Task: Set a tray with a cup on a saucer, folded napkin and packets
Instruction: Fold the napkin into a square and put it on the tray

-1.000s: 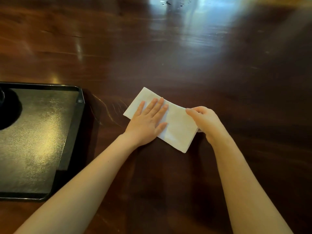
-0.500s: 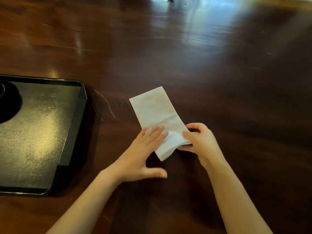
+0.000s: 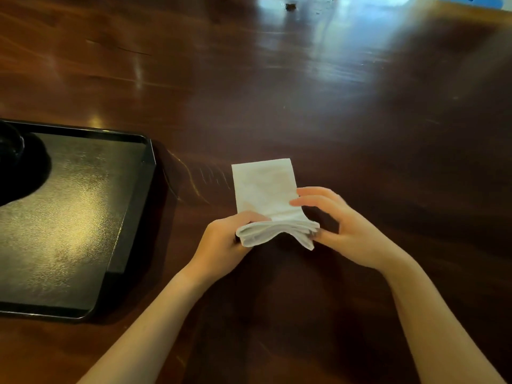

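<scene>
A white paper napkin (image 3: 264, 187) lies folded into a narrow strip on the dark wooden table, pointing away from me. Its near end is lifted off the wood and bunched. My left hand (image 3: 225, 245) grips that end's left corner. My right hand (image 3: 343, 228) holds its right corner between thumb and fingers. A black tray (image 3: 130, 223) sits to the left of the napkin, about a hand's width away. A dark round object (image 3: 19, 164), perhaps a saucer with a cup, stands at the tray's far left and is cut off by the frame edge.
The brown table (image 3: 360, 106) stretches far ahead and to the right, with bright window glare at the top. A small dark speck (image 3: 291, 6) lies near the far edge. No packets are in view.
The napkin has turned from slanted to pointing straight away. My left hand went from pressing flat on it to gripping its near end, which both hands have raised off the table.
</scene>
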`<state>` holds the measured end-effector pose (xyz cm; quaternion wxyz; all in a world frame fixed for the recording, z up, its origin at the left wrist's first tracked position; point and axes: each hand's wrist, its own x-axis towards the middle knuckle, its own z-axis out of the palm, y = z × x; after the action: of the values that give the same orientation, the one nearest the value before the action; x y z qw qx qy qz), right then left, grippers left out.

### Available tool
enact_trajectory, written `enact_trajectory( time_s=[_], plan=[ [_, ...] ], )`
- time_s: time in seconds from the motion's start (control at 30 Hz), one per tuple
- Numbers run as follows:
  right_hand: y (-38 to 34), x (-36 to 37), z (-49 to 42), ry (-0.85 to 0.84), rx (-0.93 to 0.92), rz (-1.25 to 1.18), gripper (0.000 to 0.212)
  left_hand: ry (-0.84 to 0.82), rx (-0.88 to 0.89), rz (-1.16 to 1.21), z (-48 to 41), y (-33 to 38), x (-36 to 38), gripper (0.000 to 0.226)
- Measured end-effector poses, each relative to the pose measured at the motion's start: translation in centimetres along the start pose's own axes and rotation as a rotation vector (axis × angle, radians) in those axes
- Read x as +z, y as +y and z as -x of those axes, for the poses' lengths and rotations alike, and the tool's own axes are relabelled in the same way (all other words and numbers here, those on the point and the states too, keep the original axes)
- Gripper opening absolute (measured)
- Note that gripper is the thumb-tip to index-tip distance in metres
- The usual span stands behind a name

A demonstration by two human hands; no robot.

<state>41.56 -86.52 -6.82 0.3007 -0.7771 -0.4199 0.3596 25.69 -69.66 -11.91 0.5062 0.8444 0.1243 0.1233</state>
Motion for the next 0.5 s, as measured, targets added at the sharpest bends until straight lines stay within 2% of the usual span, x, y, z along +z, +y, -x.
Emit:
enact_trajectory(
  time_s=[0.1, 0.17, 0.2, 0.3, 0.37, 0.5],
  plan=[
    [-0.2, 0.4, -1.5, -0.059, -0.007, -0.210, 0.034, 0.018, -0.068, 0.094, -1.0, -0.1, -0.5, 0.025],
    [-0.1, 0.4, -1.8, -0.054, 0.007, -0.353, 0.028, 0.035, -0.114, 0.068, -1.9, -0.2, -0.7, 0.029],
    [0.0, 0.4, -1.8, -0.046, 0.005, -0.412, 0.031, 0.044, -0.138, 0.055, -2.3, -0.2, -0.7, 0.030],
    [0.3, 0.9, -2.0, -0.079, -0.008, -0.506, 0.059, 0.081, -0.218, 0.057, -3.5, -0.5, -0.7, 0.036],
    [0.2, 1.8, -2.8, 0.043, -0.007, -0.444, 0.058, 0.125, -0.231, 0.110, -4.0, -0.7, -0.5, 0.027],
    [-0.7, 3.2, -5.1, 0.492, 0.067, -0.478, 0.009, 0.314, -0.309, 0.259, -5.0, -0.2, 0.9, 0.018]
  ],
)
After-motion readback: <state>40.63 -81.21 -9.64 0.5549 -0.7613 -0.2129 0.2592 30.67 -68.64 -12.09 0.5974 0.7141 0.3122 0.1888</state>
